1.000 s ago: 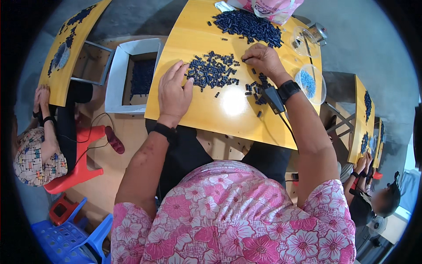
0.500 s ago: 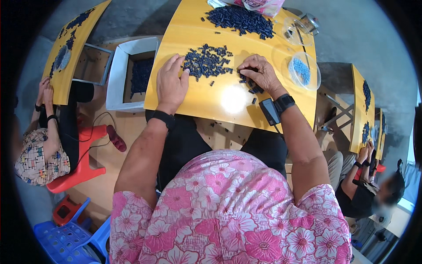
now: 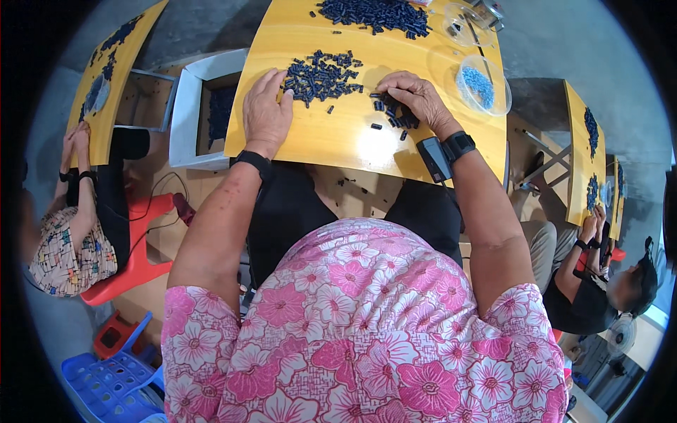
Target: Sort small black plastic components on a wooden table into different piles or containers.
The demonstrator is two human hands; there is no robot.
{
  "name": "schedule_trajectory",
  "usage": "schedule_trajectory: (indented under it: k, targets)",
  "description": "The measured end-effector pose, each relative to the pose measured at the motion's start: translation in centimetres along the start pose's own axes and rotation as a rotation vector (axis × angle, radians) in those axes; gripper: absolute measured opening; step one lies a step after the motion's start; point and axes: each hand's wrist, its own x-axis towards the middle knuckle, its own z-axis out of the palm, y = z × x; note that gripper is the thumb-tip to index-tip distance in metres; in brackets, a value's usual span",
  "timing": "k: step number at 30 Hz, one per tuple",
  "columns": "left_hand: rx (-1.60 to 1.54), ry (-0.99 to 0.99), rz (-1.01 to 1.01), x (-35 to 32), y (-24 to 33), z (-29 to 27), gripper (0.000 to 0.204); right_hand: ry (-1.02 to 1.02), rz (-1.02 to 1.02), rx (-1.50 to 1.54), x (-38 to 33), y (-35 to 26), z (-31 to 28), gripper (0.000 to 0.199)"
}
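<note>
On the yellow table (image 3: 317,141), a loose pile of small black cylindrical pieces (image 3: 321,79) lies between my hands. My left hand (image 3: 268,116) rests open at the pile's left side, fingers stretched and thumb out toward the pieces. To the right, my right hand (image 3: 422,99) is bent over a smaller group of black pieces (image 3: 403,116), its thumb and forefinger drawn together; whatever is between them is too small to make out. A single black piece (image 3: 376,127) lies apart, below the right fingertips.
A bigger black heap (image 3: 377,15) covers the table's far part. At right stand a clear tub of light-blue bits (image 3: 479,88), another clear container (image 3: 462,25) and a metal tin (image 3: 488,13). A white box (image 3: 185,120) adjoins the left edge. People work at tables on both sides.
The view has shifted slightly, so the table sits higher. My right fingers have moved a little over the small group, and some of its pieces are more spread. My left hand stays by the pile.
</note>
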Motion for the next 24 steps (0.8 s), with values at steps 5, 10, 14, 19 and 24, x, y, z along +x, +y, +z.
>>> schedule_trajectory:
  k: [5, 10, 14, 19, 24]
  targets:
    - [0.005, 0.006, -0.017, 0.0, -0.1, 0.0, 0.041, 0.024, 0.039, -0.047, 0.2, -0.9, 0.8, 0.019]
    - [-0.023, 0.012, -0.016, 0.0, 0.0, -0.1, 0.042, 0.113, -0.098, -0.476, -0.8, -2.0, 2.2, 0.027]
    - [-0.028, 0.007, -0.014, -0.1, 0.5, -0.3, 0.041, 0.092, -0.184, -0.612, -1.3, -2.5, 2.0, 0.024]
    - [-0.021, 0.004, -0.034, -0.2, 0.1, -0.2, 0.042, 0.027, -0.44, -0.745, -3.3, -6.5, 3.6, 0.028]
    - [-0.037, 0.005, -0.028, -0.1, 0.1, -0.1, 0.042, -0.117, -0.558, -0.679, -5.9, -5.2, 5.8, 0.025]
